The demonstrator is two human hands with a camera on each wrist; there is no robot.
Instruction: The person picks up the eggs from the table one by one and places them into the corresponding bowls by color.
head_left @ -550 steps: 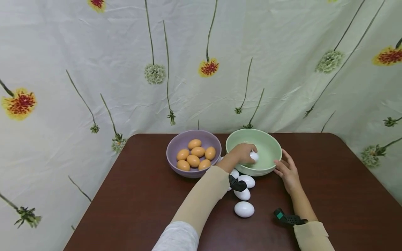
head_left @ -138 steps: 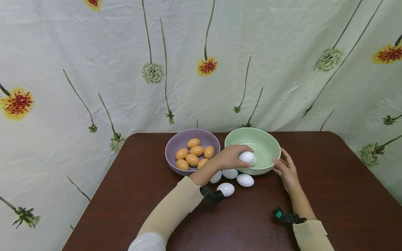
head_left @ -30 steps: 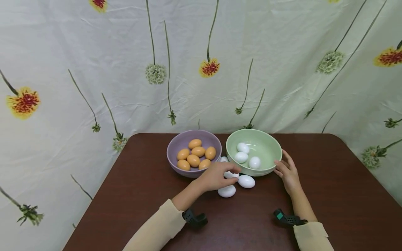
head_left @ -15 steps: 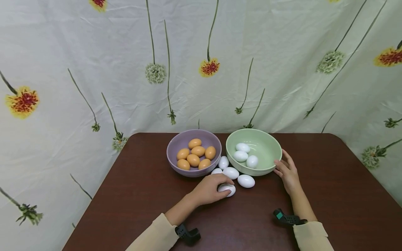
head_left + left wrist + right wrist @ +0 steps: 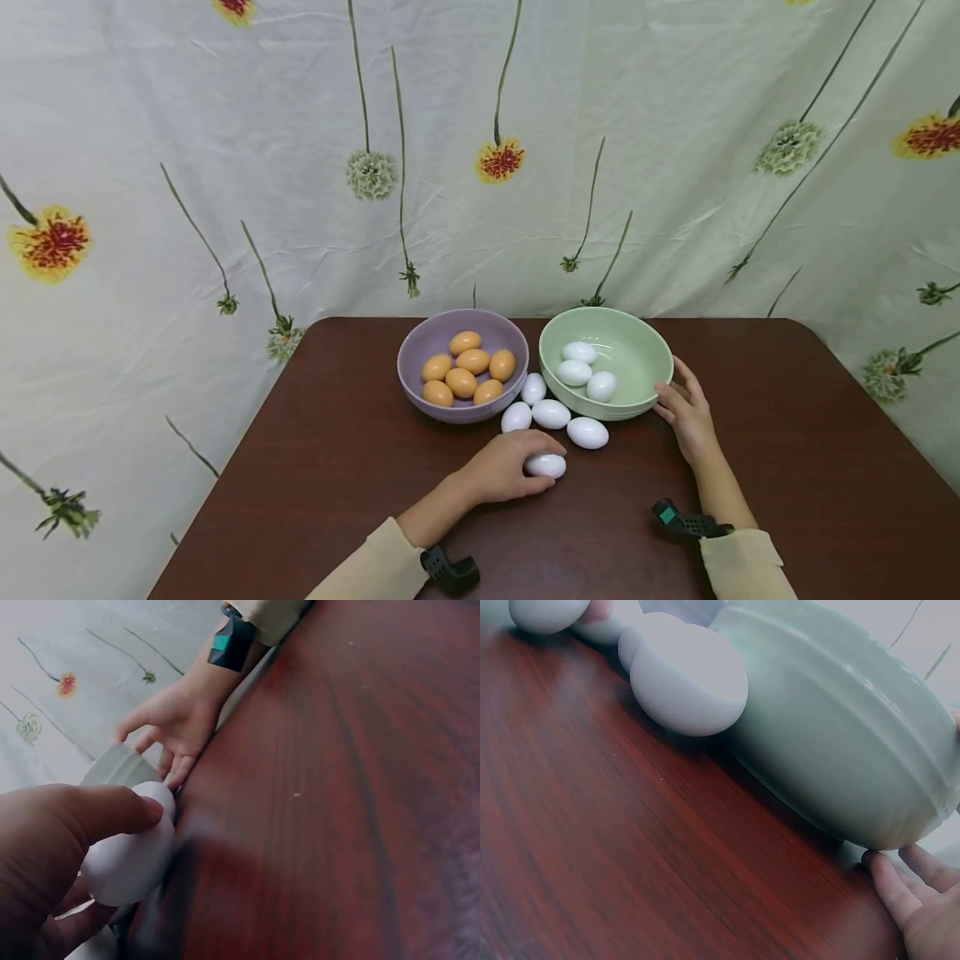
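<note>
In the head view my left hand (image 5: 502, 468) grips a white egg (image 5: 545, 466) low over the table, thumb on one side and fingers on the other. The left wrist view shows the thumb pressed on that egg (image 5: 131, 859) up close. My right hand (image 5: 688, 417) holds the right side of a light green bowl (image 5: 645, 350), its fingers spread round the outer wall; some reach low near the base (image 5: 900, 889). Three white eggs (image 5: 574, 372) lie inside this bowl. Several more white eggs (image 5: 551, 413) rest on the table in front of it.
A purple bowl (image 5: 416, 379) with several brown eggs (image 5: 461, 383) stands left of the green one on the dark wooden table (image 5: 300, 467). A floral cloth (image 5: 450, 233) hangs behind the table's far edge. Each wrist wears a black camera band (image 5: 686, 521).
Earlier the left hand put white eggs into the green bowl. It then came back to the table, took hold of another white egg and shifted it slightly nearer. The right hand stayed at the bowl.
</note>
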